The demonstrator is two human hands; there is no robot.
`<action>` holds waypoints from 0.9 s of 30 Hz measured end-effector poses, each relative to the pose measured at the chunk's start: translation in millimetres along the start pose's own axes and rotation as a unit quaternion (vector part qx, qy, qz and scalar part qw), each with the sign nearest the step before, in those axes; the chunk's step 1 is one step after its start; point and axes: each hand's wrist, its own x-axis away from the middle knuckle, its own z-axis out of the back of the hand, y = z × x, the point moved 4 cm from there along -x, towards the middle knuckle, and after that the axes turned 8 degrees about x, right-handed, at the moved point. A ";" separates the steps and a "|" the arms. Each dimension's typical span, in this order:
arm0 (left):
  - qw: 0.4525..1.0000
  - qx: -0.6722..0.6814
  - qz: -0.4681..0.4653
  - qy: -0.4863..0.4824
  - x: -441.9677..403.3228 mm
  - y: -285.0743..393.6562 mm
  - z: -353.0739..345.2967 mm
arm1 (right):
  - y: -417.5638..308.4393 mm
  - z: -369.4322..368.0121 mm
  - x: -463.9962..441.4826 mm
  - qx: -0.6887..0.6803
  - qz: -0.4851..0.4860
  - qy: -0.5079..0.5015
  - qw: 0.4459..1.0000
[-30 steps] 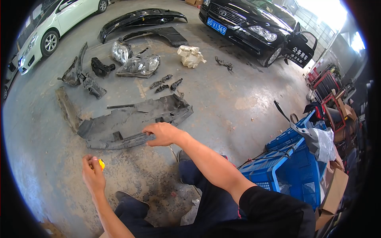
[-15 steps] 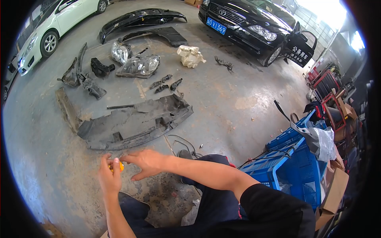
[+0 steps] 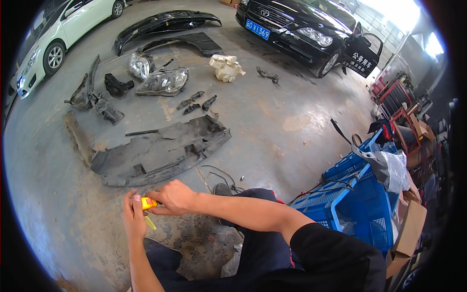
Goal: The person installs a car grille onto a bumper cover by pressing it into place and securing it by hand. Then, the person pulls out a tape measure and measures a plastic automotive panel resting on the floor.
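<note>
Between my two hands is a small yellow tape measure (image 3: 147,203), with a short length of yellow tape (image 3: 150,223) hanging below it. The fingers of my left hand (image 3: 132,211) close around its left side, the thumb pressed against the body. My right hand (image 3: 176,198) reaches across from the right and grips the other end, fingertips curled at the case. Just ahead of both hands a large dusty black plastic undertray (image 3: 160,146) lies on the floor.
Beyond the undertray lie headlights (image 3: 163,82), a whitish plastic reservoir (image 3: 226,68), dark brackets (image 3: 116,85) and a black bumper (image 3: 165,22). Blue crates (image 3: 365,214) and a cardboard box (image 3: 411,228) stand at my right. A black car (image 3: 301,29) and a white car (image 3: 63,34) are parked farther back.
My right hand has closed from spread fingers onto the tape measure. More of its yellow case now shows, and a strip of tape has appeared below it. The view has shifted slightly.
</note>
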 end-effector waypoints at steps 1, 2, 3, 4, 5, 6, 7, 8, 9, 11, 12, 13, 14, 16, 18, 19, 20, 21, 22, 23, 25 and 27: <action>0.998 0.055 0.040 0.008 0.2 1.8 0.6 | 2.5 -1.3 -1.3 0.000 -0.001 0.001 1.000; 0.998 0.055 0.040 0.007 -0.1 4.6 1.7 | 7.9 -3.8 -3.0 0.008 -0.021 0.006 1.000; 0.995 0.078 0.070 0.007 -0.5 4.3 3.4 | 10.0 -0.6 -5.3 0.015 -0.040 0.011 0.999; 0.990 0.100 0.099 0.008 -0.9 2.4 4.8 | 11.2 2.8 -6.3 0.016 -0.040 0.011 0.999; 0.990 0.101 0.099 0.008 -2.6 -1.7 7.6 | 15.6 8.6 -7.2 -0.001 -0.070 0.029 0.997; 0.994 0.073 0.076 0.009 -5.3 -7.4 12.2 | 19.4 15.1 -9.1 -0.017 -0.099 0.047 0.994; 0.998 0.046 0.051 0.010 -7.8 -11.3 15.3 | 22.5 17.6 -11.2 -0.017 -0.099 0.047 0.994; 0.998 0.046 0.051 0.010 -10.1 -16.1 17.0 | 29.6 19.9 -12.3 -0.041 -0.130 0.062 0.989; 0.998 0.044 0.021 0.045 -11.9 -15.5 20.2 | 36.6 22.3 -13.1 -0.064 -0.161 0.077 0.982; 0.996 0.041 -0.008 0.079 -11.7 -12.0 24.0 | 46.7 23.7 -15.4 -0.086 -0.187 0.059 0.977; 0.995 0.050 0.000 0.089 -10.1 -3.0 25.4 | 49.5 24.3 -16.0 -0.092 -0.218 0.005 0.972; 0.993 0.058 0.010 0.098 -8.6 3.7 27.2 | 51.9 22.6 -14.2 -0.098 -0.249 -0.049 0.962; 0.994 0.058 0.010 0.095 -7.6 7.6 28.9 | 54.8 19.6 -12.8 -0.098 -0.252 -0.048 0.962; 0.980 0.166 0.055 0.096 -6.9 8.8 31.2 | 62.4 1.1 -8.5 -0.082 -0.246 -0.146 0.955; 0.971 0.206 0.068 0.104 -5.0 10.1 30.4 | 65.1 -4.8 -2.1 -0.050 -0.230 -0.137 0.962; 0.959 0.246 0.082 0.113 -4.0 9.1 30.3 | 64.7 -5.3 -1.1 -0.018 -0.212 -0.128 0.969; 0.959 0.245 0.082 0.113 -4.6 4.7 31.0 | 66.2 -6.3 -0.9 -0.018 -0.212 -0.128 0.969; 0.962 0.240 0.073 0.107 -6.5 -0.8 31.6 | 64.6 -3.4 -2.4 0.011 -0.201 -0.142 0.969; 0.964 0.235 0.065 0.101 -8.0 -4.5 32.7 | 63.7 -2.1 -2.9 0.041 -0.190 -0.156 0.968; 0.965 0.235 0.065 0.100 -8.7 -7.4 34.8 | 63.9 -2.5 -2.5 0.040 -0.191 -0.156 0.968; 0.968 0.211 0.068 0.122 -9.2 -6.9 38.1 | 62.4 -5.7 -1.3 0.085 -0.166 -0.169 0.968; 0.965 0.225 0.058 0.121 -10.4 -9.4 42.4 | 61.1 -8.1 0.0 0.089 -0.159 -0.177 0.967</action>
